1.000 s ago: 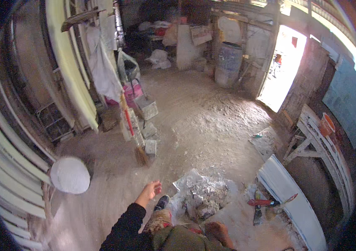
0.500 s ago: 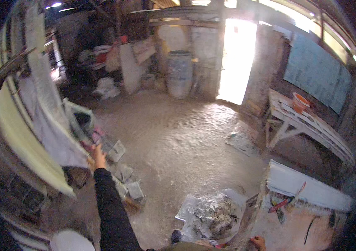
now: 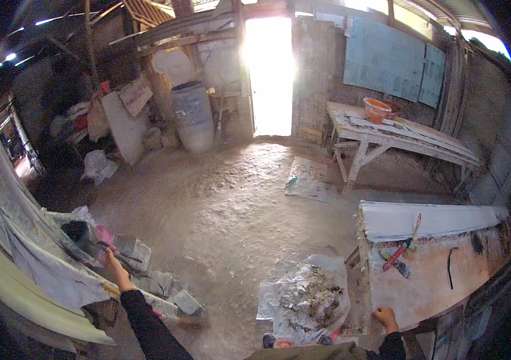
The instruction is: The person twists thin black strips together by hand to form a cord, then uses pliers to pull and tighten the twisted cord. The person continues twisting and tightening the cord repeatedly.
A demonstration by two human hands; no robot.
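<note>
A dim workshop had a bare, dusty floor [image 3: 207, 198] running back to a bright doorway [image 3: 270, 78] in the far wall. At the lower right stood a table [image 3: 411, 294] with a worn, pinkish top. Beyond it, along the right side, was a whitish bench [image 3: 414, 148], and blue sheeting [image 3: 384, 60] covered the wall above. A long white slab [image 3: 429, 219] lay along the table's far edge. On the left, pale cloth [image 3: 45, 261] hung in folds, and a blue barrel [image 3: 194, 117] stood left of the doorway.

On the floor just left of the table, a crumpled white sheet [image 3: 270, 300] bore a heap of pale debris [image 3: 306, 297]. Grey blocks [image 3: 186, 302] lay in a row beside the cloth, and an orange bucket [image 3: 376, 114] sat on the bench.

The person's hands were well apart, both in dark sleeves. The left hand [image 3: 117, 271] reached out beside the blocks, near something pink [image 3: 104, 234]; whether it gripped anything could not be told. The right hand [image 3: 386, 318] was at the table's near left corner, its fingers seemingly curled; whether they held anything was unclear. A red-handled tool [image 3: 396, 257] and a thin black strip [image 3: 450, 269] lay on the tabletop.
</note>
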